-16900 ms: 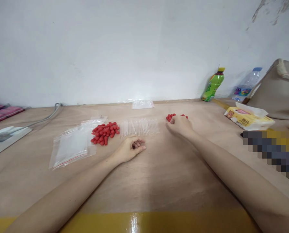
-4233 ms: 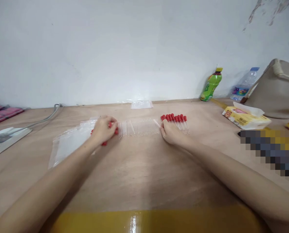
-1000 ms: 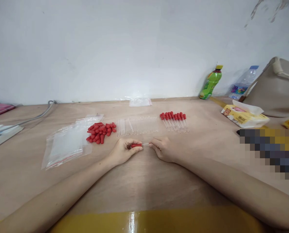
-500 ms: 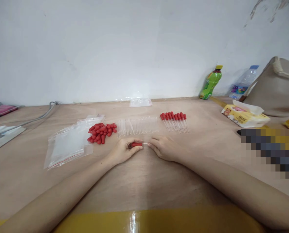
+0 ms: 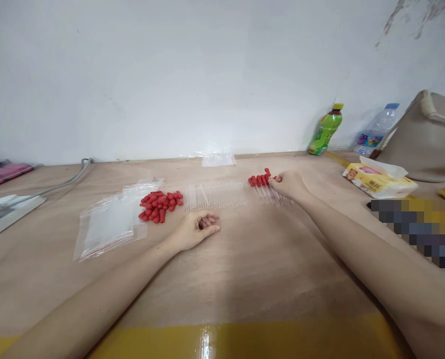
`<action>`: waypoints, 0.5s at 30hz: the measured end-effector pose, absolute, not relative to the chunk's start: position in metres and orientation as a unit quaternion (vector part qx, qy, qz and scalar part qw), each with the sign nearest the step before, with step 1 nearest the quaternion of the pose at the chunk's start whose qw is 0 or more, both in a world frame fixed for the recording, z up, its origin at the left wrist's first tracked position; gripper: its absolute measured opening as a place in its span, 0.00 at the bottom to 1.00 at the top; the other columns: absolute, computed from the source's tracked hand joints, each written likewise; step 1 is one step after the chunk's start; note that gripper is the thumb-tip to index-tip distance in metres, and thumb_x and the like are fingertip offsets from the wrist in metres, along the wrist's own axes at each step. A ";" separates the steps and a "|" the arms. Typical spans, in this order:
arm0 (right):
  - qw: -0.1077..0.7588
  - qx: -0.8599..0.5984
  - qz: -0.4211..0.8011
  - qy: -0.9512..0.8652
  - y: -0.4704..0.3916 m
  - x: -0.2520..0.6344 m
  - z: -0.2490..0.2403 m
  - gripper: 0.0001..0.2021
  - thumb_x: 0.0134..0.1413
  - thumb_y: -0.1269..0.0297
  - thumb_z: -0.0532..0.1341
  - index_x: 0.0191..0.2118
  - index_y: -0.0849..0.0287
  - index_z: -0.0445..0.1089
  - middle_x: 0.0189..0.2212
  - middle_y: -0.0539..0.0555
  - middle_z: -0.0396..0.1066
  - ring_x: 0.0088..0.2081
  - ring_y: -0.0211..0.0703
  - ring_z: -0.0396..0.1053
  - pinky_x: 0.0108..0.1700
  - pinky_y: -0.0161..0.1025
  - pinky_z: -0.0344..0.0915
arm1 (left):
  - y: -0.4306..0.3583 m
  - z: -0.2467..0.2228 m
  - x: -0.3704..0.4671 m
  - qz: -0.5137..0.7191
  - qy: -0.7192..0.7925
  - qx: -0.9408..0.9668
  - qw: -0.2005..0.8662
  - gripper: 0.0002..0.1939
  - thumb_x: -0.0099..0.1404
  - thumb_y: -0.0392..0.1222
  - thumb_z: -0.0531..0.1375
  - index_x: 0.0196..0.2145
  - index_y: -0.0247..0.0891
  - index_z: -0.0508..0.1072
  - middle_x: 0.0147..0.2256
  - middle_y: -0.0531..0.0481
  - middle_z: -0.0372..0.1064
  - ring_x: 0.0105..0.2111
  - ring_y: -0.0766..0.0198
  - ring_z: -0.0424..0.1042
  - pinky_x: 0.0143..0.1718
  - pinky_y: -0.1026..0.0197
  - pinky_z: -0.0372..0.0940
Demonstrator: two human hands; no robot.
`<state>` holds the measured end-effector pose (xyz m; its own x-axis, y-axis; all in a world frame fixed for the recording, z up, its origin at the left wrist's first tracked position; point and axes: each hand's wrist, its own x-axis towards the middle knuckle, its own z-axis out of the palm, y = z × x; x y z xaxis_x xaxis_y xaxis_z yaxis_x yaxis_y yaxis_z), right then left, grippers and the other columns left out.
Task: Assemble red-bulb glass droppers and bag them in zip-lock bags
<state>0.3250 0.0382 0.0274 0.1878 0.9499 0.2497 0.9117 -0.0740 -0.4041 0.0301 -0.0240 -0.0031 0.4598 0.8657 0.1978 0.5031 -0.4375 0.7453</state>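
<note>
Droppers (image 5: 259, 180) at right hand (image 5: 290, 184), its hold unclear, red bulbs (image 5: 158, 204) beyond half-open left hand (image 5: 195, 230).

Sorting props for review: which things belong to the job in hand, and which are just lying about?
Job: red bulbs, clear tubes, droppers; probably the plastic bags beside the bulbs.

Lying about, apparently: green bottle, clear bottle, tissues, handbag, power strip, pink packs.

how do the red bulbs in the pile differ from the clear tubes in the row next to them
The red bulbs are opaque red, while the clear tubes are see-through. The red bulbs are short and rounded; the clear tubes are longer and slim. The red bulbs lie heaped at mixed angles, whereas the clear tubes lie mostly side by side. Both are groups of many similar pieces.
</note>
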 end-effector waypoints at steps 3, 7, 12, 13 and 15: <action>0.206 -0.745 0.032 -0.634 0.041 0.327 0.022 0.14 0.46 0.62 0.54 0.15 0.61 0.64 0.16 0.54 0.64 0.22 0.38 0.61 0.24 0.34 0.49 | -0.025 -0.002 0.030 0.294 0.429 0.795 0.312 0.15 0.55 0.46 0.60 0.38 0.33 0.71 0.28 0.49 0.67 0.25 0.69 0.65 0.27 0.66 0.63; 0.156 -0.752 0.021 -0.640 0.039 0.331 0.019 0.14 0.47 0.60 0.53 0.22 0.62 0.69 0.22 0.58 0.69 0.25 0.42 0.65 0.24 0.35 0.51 | -0.025 -0.002 0.030 0.293 0.425 0.797 0.312 0.15 0.55 0.45 0.60 0.38 0.32 0.71 0.29 0.48 0.67 0.26 0.69 0.65 0.27 0.65 0.63; 0.109 -0.767 0.009 -0.633 0.031 0.329 0.027 0.16 0.47 0.54 0.53 0.27 0.62 0.71 0.26 0.60 0.70 0.29 0.47 0.67 0.25 0.36 0.54 | -0.026 -0.002 0.030 0.291 0.428 0.796 0.314 0.15 0.55 0.45 0.60 0.38 0.32 0.71 0.29 0.48 0.67 0.26 0.68 0.65 0.27 0.65 0.64; 0.111 -0.767 0.005 -0.632 0.029 0.325 0.030 0.16 0.47 0.54 0.53 0.27 0.62 0.71 0.27 0.60 0.70 0.29 0.47 0.68 0.25 0.36 0.54 | -0.026 -0.002 0.030 0.291 0.428 0.796 0.313 0.15 0.55 0.45 0.60 0.38 0.32 0.71 0.29 0.48 0.67 0.26 0.68 0.65 0.27 0.65 0.64; 0.129 -0.751 0.004 -0.647 0.024 0.314 0.033 0.14 0.48 0.56 0.53 0.26 0.60 0.70 0.26 0.57 0.70 0.30 0.46 0.67 0.27 0.36 0.55 | -0.026 -0.002 0.030 0.290 0.430 0.797 0.310 0.15 0.55 0.46 0.60 0.38 0.32 0.71 0.29 0.48 0.67 0.26 0.68 0.65 0.27 0.65 0.64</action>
